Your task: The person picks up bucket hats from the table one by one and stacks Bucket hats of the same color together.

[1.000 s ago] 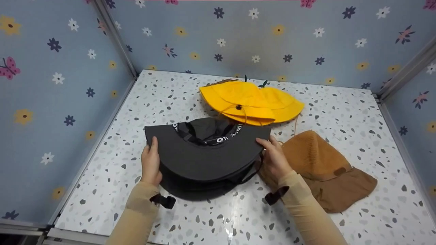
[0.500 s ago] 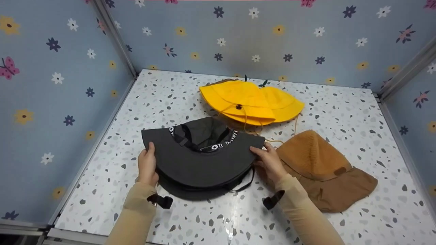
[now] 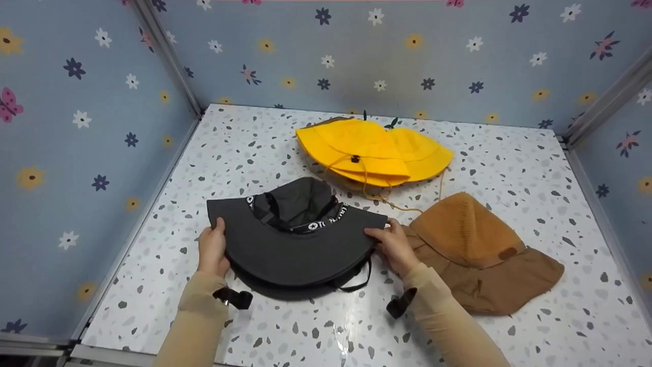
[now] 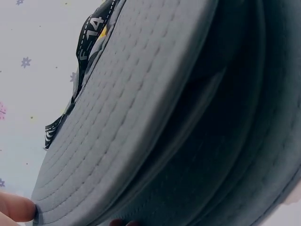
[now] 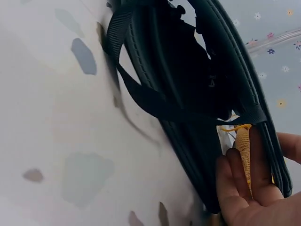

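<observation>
Plainly, hat: the dark grey hat [image 3: 298, 244] lies folded near the front of the speckled table [image 3: 244, 137], brim doubled.
Left hand: left hand [image 3: 212, 250] pinches the brim's left end, thumb on top.
Right hand: right hand [image 3: 392, 247] pinches the right end, touching the brown hat [image 3: 479, 250].
Handling: likely light, soft, floppy — the stitched brim edge [image 4: 117, 141] gives the firmest hold.
Loose strap: chin strap [image 5: 155, 101] dangles — may snag.

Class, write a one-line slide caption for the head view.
Two hands, left and right, grip a folded grey hat by its brim, beside yellow and brown hats.
</observation>
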Action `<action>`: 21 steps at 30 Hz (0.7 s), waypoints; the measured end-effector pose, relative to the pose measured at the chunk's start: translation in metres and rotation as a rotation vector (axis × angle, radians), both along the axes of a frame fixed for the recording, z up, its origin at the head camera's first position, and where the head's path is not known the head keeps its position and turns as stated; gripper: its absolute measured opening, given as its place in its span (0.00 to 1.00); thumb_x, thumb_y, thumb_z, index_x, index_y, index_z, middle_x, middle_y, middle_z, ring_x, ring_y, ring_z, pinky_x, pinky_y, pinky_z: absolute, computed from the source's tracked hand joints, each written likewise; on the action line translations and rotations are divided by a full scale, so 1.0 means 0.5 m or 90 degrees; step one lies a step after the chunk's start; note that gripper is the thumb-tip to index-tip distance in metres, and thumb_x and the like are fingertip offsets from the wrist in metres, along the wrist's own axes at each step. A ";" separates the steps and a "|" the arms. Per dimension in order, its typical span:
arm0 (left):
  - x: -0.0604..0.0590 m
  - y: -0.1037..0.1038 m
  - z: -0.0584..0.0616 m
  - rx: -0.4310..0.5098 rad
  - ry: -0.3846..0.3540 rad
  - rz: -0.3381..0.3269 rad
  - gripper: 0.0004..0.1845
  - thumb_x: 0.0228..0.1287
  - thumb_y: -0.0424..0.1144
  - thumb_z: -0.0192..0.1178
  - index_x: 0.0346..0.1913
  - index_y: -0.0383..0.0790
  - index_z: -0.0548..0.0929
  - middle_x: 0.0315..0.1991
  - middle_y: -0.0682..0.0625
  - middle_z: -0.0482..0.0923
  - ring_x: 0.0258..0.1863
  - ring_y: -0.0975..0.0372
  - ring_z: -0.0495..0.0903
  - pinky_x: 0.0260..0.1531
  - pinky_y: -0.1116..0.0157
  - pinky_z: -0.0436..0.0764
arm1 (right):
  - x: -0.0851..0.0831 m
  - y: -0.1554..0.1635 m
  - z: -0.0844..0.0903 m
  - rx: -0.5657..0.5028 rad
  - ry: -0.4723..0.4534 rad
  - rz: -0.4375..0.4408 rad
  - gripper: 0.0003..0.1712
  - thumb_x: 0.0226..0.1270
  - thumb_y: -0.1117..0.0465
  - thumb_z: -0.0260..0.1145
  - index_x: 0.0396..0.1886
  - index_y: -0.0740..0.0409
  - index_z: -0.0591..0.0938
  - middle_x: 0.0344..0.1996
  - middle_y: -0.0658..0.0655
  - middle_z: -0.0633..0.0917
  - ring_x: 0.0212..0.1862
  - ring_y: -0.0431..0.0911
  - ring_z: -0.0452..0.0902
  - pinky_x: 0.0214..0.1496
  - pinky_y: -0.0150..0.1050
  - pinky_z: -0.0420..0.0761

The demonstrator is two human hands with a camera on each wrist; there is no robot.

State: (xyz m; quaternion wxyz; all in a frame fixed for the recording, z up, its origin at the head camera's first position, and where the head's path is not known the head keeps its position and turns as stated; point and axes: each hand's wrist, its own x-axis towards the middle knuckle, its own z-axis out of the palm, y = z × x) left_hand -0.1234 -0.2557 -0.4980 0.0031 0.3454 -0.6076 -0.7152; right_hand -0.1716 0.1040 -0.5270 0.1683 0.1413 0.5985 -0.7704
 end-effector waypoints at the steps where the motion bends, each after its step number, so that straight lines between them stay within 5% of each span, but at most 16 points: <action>1: 0.000 0.000 -0.001 0.000 -0.001 -0.002 0.32 0.80 0.50 0.36 0.75 0.29 0.54 0.66 0.42 0.62 0.61 0.59 0.66 0.66 0.68 0.66 | 0.000 0.000 -0.002 -0.005 -0.001 -0.001 0.29 0.63 0.72 0.65 0.61 0.67 0.64 0.36 0.55 0.85 0.32 0.43 0.85 0.39 0.34 0.85; 11: 0.002 -0.003 -0.008 0.013 -0.024 -0.017 0.34 0.80 0.46 0.35 0.78 0.31 0.41 0.79 0.39 0.44 0.78 0.52 0.49 0.78 0.61 0.52 | 0.001 0.008 -0.002 -0.011 -0.008 0.050 0.17 0.64 0.72 0.65 0.51 0.72 0.76 0.32 0.55 0.86 0.32 0.42 0.84 0.38 0.32 0.85; 21: 0.006 -0.024 -0.007 0.029 -0.026 -0.001 0.33 0.80 0.46 0.35 0.78 0.31 0.46 0.78 0.39 0.50 0.77 0.53 0.55 0.76 0.63 0.57 | 0.010 -0.010 -0.010 0.015 -0.026 0.106 0.16 0.64 0.72 0.65 0.50 0.75 0.75 0.32 0.54 0.85 0.32 0.42 0.84 0.40 0.32 0.85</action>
